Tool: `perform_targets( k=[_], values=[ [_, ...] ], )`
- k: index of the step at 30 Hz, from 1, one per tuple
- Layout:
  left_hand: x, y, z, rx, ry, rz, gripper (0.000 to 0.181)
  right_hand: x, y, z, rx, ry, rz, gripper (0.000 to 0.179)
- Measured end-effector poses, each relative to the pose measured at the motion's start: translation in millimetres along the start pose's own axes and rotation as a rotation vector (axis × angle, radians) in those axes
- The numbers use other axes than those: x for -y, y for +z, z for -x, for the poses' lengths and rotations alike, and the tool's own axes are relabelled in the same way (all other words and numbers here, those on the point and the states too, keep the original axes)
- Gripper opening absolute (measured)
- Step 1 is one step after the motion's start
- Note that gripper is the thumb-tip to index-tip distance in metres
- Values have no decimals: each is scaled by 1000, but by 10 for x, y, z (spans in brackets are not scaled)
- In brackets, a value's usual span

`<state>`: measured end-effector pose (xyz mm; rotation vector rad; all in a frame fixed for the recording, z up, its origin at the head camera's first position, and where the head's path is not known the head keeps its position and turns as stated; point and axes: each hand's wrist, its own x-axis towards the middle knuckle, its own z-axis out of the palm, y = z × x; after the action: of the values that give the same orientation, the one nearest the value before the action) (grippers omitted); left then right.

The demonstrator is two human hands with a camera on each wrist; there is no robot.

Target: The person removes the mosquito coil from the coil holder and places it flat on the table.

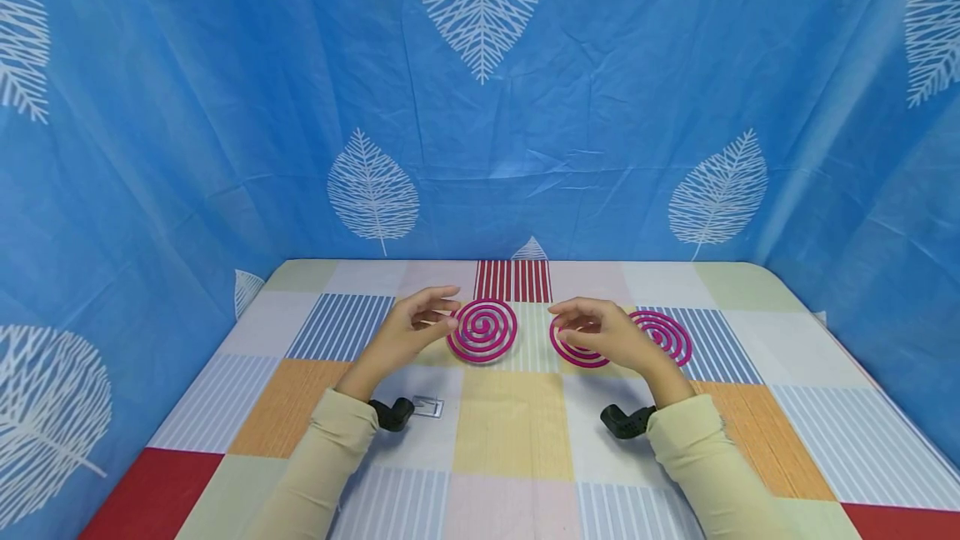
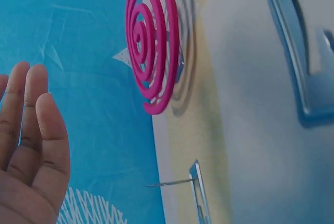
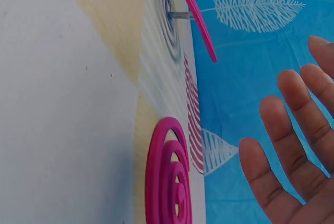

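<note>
Three magenta mosquito coils stand in a row across the table. My left hand [image 1: 417, 326] hovers beside the left coil [image 1: 483, 332], fingers spread and bent a little, nothing in them. In the left wrist view this coil [image 2: 166, 51] stands raised off the cloth, casting a shadow. My right hand [image 1: 606, 330] floats in front of the middle coil [image 1: 583, 357], hiding part of it; its fingers [image 3: 279, 130] hold nothing. The right coil [image 1: 663, 338] lies partly behind that hand. Low in the left wrist view, a thin metal stand [image 2: 197, 182] has a prong sticking up.
Another small metal stand [image 1: 428, 407] lies flat near the left wrist. A patchwork cloth [image 1: 513, 423] covers the table. Blue curtain [image 1: 585, 148] with white leaves hangs behind and at both sides. Black wrist mounts [image 1: 627, 422] sit at both cuffs.
</note>
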<state>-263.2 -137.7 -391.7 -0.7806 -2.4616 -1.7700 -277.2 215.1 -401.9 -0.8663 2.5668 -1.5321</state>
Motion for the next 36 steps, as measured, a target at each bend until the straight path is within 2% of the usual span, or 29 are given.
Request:
perform_targets(
  k=[9,17,23,28,33,36],
  values=[
    [139,-23,-10,10,-25,-8,45,-73,99,-88,8,23,-71,36],
    [227,-41,-2,19,-79,-11,46,-140,216,-174,-13,39,-93,36],
    [323,-39,-20,7,-89,-11,47,-170,286,-228,-21,92,-120,35],
    [354,-24,-19,-24,-147,3,48,-172,348,-269,-3,123,-149,33],
    [348,-16,-7,-16,-217,25,52,-184,412,-313,-18,164,-182,34],
    [340,-18,-8,-9,-248,-3,54,-190,455,-340,-26,195,-220,35]
  ],
)
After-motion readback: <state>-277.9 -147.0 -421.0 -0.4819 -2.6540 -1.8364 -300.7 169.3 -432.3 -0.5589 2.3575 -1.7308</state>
